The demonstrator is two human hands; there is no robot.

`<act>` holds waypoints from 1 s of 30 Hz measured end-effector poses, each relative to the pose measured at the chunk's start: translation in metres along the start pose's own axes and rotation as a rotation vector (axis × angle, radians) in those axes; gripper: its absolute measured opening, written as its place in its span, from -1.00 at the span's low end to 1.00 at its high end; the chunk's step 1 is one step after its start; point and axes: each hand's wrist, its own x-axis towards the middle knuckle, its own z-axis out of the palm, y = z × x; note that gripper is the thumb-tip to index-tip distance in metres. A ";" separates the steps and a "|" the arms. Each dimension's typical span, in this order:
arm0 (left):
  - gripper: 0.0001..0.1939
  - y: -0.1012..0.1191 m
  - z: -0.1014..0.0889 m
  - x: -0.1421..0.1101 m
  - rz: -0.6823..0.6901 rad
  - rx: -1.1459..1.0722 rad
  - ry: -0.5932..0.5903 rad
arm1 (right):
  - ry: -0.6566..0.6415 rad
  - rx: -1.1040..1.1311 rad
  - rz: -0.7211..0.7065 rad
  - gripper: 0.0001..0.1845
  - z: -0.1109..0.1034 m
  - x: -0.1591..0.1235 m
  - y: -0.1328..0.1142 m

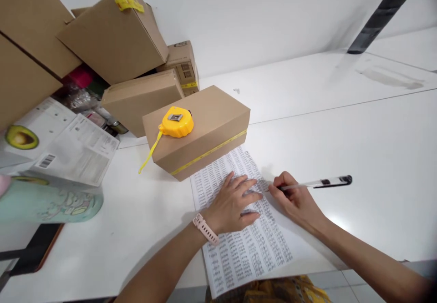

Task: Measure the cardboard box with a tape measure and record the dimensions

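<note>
A sheet of paper [235, 266] covered in rows of handwriting lies on the white table, its lower end reaching past the near edge. My left hand [235, 203], with a pink band at the wrist, rests flat on the sheet with its fingers spread. A clear-barrelled pen with a black end [317, 183] is gripped in my right hand [297, 198], close to the sheet's right side; the writing tip is hidden by my fingers. Just beyond the paper stands a closed cardboard box [211, 116] with yellow tape along its side. On top of it sits a yellow tape measure [177, 122].
Several cardboard boxes [116, 34] are piled at the back left. A white carton with an avocado picture [68, 143] and a mint-green bottle [51, 200] are at the left. A dark bottle [378, 18] stands at the far right by the wall.
</note>
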 end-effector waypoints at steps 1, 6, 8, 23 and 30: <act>-0.58 -0.001 0.001 0.000 0.003 -0.004 0.007 | 0.006 -0.004 -0.002 -0.66 0.001 -0.001 0.001; -0.59 -0.001 0.003 0.000 0.014 -0.012 0.019 | 0.052 -0.009 0.026 -0.65 0.001 -0.003 0.009; -0.60 -0.001 0.003 0.000 0.013 -0.015 0.027 | 0.044 -0.018 0.019 -0.66 0.001 -0.003 0.011; -0.56 0.001 0.004 0.000 0.000 0.004 0.043 | -0.021 -0.055 -0.016 -0.69 0.000 -0.001 0.011; -0.58 0.001 0.006 0.000 0.000 0.019 0.060 | -0.023 -0.059 -0.015 -0.70 0.000 -0.001 0.014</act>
